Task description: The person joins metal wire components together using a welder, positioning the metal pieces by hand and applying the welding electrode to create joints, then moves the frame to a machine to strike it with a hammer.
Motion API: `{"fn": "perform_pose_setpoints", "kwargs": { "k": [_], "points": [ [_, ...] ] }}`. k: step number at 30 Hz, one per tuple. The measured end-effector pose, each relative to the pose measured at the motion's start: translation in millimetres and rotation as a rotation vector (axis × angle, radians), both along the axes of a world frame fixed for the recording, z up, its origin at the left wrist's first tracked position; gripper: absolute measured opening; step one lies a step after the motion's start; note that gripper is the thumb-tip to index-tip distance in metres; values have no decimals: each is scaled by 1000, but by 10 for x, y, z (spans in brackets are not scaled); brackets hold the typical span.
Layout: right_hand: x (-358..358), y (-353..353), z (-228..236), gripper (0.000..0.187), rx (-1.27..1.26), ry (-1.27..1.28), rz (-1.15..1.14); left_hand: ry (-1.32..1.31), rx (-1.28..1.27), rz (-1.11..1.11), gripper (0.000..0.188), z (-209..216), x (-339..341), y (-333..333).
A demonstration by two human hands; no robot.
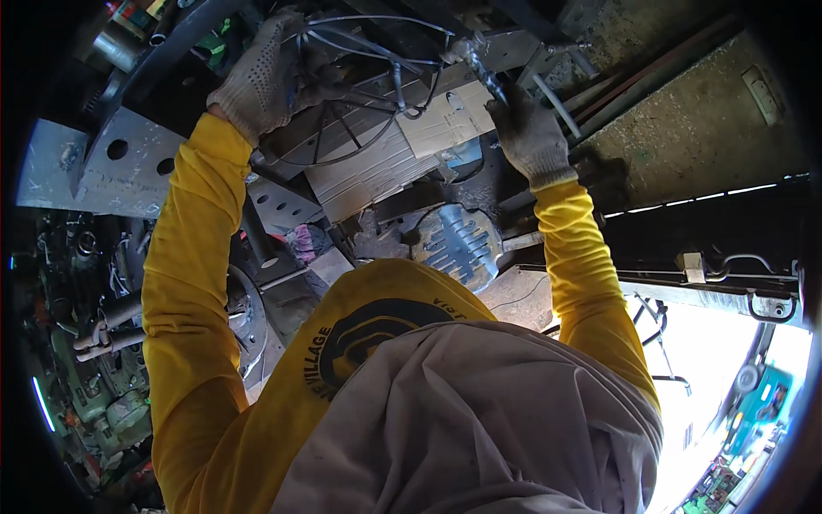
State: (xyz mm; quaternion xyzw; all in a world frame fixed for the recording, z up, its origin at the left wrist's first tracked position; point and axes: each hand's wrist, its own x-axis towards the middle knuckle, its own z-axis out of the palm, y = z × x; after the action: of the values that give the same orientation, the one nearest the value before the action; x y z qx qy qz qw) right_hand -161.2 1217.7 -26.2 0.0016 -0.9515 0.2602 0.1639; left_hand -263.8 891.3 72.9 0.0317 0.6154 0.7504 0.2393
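Note:
My left hand [267, 86], in a pale dotted work glove, is closed on a round frame of welded metal rods [398, 81] at its left side. The frame has a curved outer ring with several spokes and short uprights. Off its right side, my right hand [529, 135], in a darker grey glove, grips a slim metal tool [486, 75] with a shiny, coiled-looking shaft. The tool's far end is close to the frame's upper right edge; whether they touch I cannot tell. Flat pieces of cardboard [445, 118] lie below the frame.
Steel plates with round holes [120, 163] stand at the left. Under my arms is a round slotted metal piece [458, 244]. A worn board [685, 128] lies at the right. Machine parts [94, 368] crowd the lower left; bright daylight enters at the lower right.

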Motion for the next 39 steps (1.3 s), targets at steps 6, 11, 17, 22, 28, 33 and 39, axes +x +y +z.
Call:
{"fn": "perform_pose_setpoints", "kwargs": {
  "k": [6, 11, 17, 22, 28, 33, 39],
  "points": [
    [-196, -14, 112, 31, 255, -94, 3, -23, 48, 55, 53, 71, 48, 53],
    [-163, -45, 268, 31, 306, 50, -43, -96, 1, 123, 52, 316, 153, 282],
    [-219, -6, 323, 37, 379, -103, -46, -16, 31, 72, 50, 102, -1, 67],
    [-178, -23, 215, 41, 365, -24, -42, -12, 37, 35, 50, 15, -53, -1],
    [-212, 20, 239, 42, 431, 116, 34, 3, 78, 53, 52, -101, -34, -100],
    [-210, -25, 287, 41, 406, -67, 48, -82, 82, 43, 52, -162, -67, -137],
    [-257, 38, 278, 40, 436, -31, 76, -139, 60, 113, 45, -122, -50, -63]
  ]
}}
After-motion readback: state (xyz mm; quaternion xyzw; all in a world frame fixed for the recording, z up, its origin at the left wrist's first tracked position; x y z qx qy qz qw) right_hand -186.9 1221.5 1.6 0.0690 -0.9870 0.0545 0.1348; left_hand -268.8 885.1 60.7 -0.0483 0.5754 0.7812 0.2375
